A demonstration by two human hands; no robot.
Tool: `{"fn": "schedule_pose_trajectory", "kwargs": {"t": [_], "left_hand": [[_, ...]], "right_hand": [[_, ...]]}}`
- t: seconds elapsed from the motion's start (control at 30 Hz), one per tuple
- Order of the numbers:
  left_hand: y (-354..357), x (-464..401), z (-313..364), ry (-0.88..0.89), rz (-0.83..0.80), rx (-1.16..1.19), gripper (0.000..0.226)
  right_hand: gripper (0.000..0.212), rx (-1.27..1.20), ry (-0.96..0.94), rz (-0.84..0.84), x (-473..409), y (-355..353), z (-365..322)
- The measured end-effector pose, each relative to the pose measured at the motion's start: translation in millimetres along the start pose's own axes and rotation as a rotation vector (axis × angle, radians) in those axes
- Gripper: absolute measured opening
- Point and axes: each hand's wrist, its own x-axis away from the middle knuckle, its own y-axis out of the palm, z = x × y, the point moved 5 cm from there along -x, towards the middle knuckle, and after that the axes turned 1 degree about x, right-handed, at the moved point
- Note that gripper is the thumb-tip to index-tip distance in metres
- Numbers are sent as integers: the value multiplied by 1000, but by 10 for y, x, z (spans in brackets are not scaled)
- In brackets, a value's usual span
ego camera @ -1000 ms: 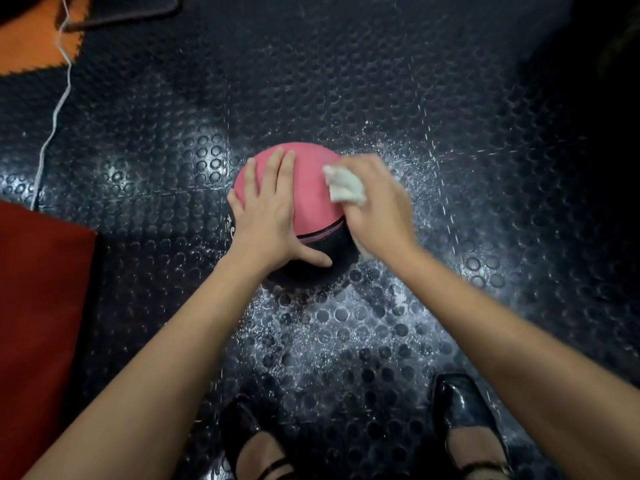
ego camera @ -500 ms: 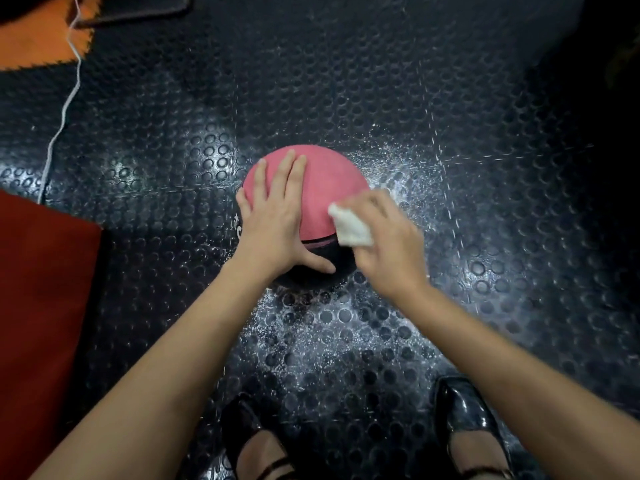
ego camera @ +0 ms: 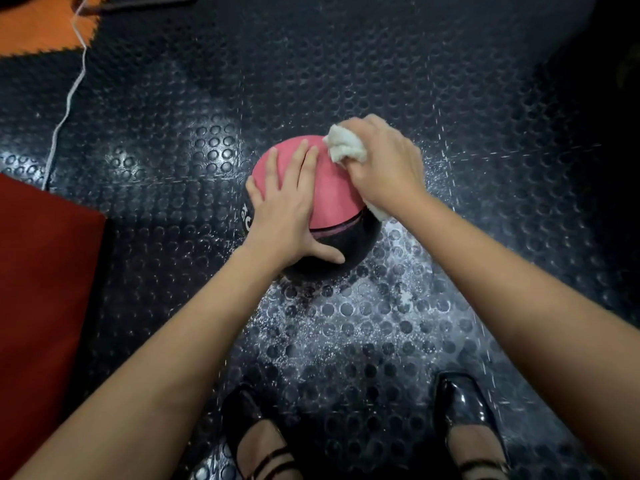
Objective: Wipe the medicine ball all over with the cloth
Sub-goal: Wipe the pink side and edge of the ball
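A pink and black medicine ball (ego camera: 334, 199) sits on the studded black rubber floor in the middle of the view. My left hand (ego camera: 287, 209) lies flat on its left side, fingers straight over the pink top and thumb across the black lower part. My right hand (ego camera: 384, 164) grips a bunched white cloth (ego camera: 346, 147) and presses it against the ball's upper right side. A tail of the cloth shows below my right wrist. The ball's far side and right flank are hidden.
The floor (ego camera: 346, 323) around the ball is speckled with wet drops. A red mat (ego camera: 41, 289) lies at the left and an orange mat (ego camera: 41, 26) at the top left, with a white cord (ego camera: 65, 105) running down from it. My two black shoes (ego camera: 464, 420) stand near the bottom.
My right hand has swept the cloth from the ball's lower right front up to its upper right side. My left hand has stayed flat on the ball.
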Motion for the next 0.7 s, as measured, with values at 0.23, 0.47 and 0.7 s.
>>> {"fn": "schedule_pose_trajectory", "kwargs": {"t": [0.23, 0.47, 0.7], "left_hand": [[34, 59, -241, -20, 60, 297, 150], [30, 16, -217, -21, 127, 318, 147], [123, 128, -12, 39, 144, 163, 151]], "right_hand": [[26, -18, -17, 37, 111, 7, 74], [33, 102, -303, 169, 999, 149, -54], [32, 141, -132, 83, 211, -6, -198]]}}
